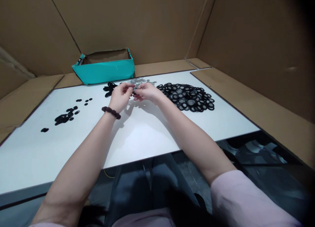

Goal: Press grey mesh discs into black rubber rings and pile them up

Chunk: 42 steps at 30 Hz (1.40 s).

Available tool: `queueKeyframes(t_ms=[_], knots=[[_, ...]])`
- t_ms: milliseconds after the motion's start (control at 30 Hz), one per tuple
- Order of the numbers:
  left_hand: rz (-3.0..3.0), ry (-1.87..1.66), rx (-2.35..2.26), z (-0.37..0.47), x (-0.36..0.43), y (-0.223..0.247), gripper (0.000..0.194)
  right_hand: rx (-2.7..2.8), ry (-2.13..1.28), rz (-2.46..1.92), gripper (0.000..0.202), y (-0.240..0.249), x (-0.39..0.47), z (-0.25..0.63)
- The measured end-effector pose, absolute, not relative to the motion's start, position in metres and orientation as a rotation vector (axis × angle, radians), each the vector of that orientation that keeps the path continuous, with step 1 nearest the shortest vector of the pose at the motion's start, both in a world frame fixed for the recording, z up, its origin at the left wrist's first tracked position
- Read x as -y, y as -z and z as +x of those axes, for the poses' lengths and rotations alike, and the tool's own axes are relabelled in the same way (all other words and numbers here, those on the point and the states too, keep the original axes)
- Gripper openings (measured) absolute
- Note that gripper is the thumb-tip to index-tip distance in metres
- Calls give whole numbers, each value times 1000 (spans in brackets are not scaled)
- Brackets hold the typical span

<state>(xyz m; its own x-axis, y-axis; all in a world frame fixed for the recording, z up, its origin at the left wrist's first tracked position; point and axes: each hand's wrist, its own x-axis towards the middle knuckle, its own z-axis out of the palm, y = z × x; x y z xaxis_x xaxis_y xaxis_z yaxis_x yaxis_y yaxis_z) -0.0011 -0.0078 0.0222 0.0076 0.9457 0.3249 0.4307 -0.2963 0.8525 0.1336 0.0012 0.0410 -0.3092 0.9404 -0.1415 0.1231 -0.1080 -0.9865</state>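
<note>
L hand (120,97) and R hand (149,93) meet over the white table (145,135), fingers of both pinched narrow on a small piece (134,90) btwn them; prob. a grey one, tho it's too tiny to be sure. Grey discs (137,80) lie just behind, a big heap (190,97) of black-rimmed discs sits R, black bits (109,88) near L hand, more black discs (64,118) further L, teal box (105,72) at the back.

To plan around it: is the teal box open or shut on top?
The teal box is open: its brown inner wall shows through the uncovered top.
</note>
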Motion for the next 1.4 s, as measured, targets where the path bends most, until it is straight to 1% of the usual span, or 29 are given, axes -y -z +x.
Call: queueKeyframes(t_ms=[167, 267, 467, 633, 800, 933, 1033, 1167, 1267, 1400], knots=[[1691, -1225, -1489, -7, 5, -23, 11, 1637, -1244, -1219, 16, -36, -3, 129], [1615, -1173, -1479, -8, 7, -26, 10, 1696, -1165, -1212, 18, -35, -4, 130], [1548, -1182, -1448, -6, 11, -31, 5, 1666, -1254, -1177, 20, -35, -4, 131], [1508, -1173, -1497, -6, 9, -29, 8, 1613, -1292, -1220, 25, -35, -4, 130], [1522, -1206, -1488, -3, 8, -22, 6, 1614, -1284, -1191, 25, -31, -7, 133], [1569, -1193, -1467, -3, 5, -18, 6, 1545, -1360, -1209, 26, -29, -8, 132], [1688, -1243, -1473, -6, 3, -17, 12, 1436, -1473, -1198, 26, -33, -6, 131], [2091, -1319, -1521, -13, 3, -14, 22, 1274, -1595, -1180, 21, -37, -5, 132], [2360, -1278, -1495, -16, 5, -9, 25, 1226, -1660, -1162, 19, -35, -8, 135], [2500, -1243, -1527, -14, 5, -4, 32, 1267, -1717, -1116, 18, -31, -10, 137]])
